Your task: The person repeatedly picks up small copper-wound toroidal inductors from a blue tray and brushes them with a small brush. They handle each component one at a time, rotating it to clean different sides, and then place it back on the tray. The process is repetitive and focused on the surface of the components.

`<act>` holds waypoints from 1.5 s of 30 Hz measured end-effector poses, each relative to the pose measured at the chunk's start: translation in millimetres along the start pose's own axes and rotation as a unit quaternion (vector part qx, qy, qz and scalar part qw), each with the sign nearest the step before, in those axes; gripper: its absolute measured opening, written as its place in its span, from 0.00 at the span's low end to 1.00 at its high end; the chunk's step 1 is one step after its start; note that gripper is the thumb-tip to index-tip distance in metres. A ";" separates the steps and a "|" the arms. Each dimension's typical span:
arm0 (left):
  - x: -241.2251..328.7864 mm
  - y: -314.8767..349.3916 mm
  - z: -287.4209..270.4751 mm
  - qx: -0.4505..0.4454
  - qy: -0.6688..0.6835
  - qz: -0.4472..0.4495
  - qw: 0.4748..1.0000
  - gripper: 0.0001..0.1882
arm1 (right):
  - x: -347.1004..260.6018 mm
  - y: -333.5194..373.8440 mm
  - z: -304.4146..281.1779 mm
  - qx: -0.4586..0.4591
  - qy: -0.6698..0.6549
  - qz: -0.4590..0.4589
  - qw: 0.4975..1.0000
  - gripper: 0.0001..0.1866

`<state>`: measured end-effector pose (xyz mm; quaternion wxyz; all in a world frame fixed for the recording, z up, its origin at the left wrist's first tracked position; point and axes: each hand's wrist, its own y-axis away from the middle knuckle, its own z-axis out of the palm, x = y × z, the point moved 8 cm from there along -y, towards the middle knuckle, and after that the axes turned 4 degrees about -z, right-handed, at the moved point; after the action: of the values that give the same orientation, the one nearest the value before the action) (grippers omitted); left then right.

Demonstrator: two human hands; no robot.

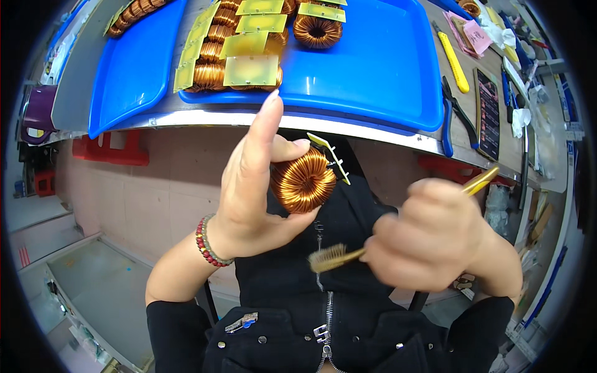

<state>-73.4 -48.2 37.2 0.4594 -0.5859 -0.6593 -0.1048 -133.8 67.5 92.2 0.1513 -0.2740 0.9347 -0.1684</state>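
Note:
My left hand [252, 180] grips a copper-wound toroidal coil [305, 181] between thumb and fingers, with the index finger stretched upward. A small yellowish circuit board [329, 158] with pins is fixed to the coil's right side. Held in front of my chest, the coil shows its hole toward me. My right hand [429, 239], slightly blurred, is closed round the yellow handle of a small brush [329, 257]. Its bristled head points left, below the coil and apart from it.
A blue tray [367, 74] on the bench holds several copper coils with boards [252, 69]; another blue tray [130, 74] stands left. At right lie a yellow utility knife [454, 62], pliers [459, 115] and a phone [487, 112]. A purple mug [40, 112] stands far left.

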 end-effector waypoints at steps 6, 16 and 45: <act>4.7 1.9 -6.1 0.105 0.007 0.022 0.994 0.52 | 30.1 7.0 -2.7 0.072 0.021 0.224 0.972 0.11; 18.9 1.0 -15.9 0.186 -0.197 0.119 0.955 0.43 | 31.2 -9.0 10.8 0.034 0.163 0.253 0.953 0.06; 34.7 -3.3 -11.2 0.218 -0.097 0.120 0.964 0.53 | -34.8 -3.4 9.7 0.023 0.109 0.004 0.994 0.08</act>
<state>-67.1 -33.3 70.1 0.5189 -0.5538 -0.6327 0.1545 -100.6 82.1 91.5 0.0558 -0.2464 0.9426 -0.2183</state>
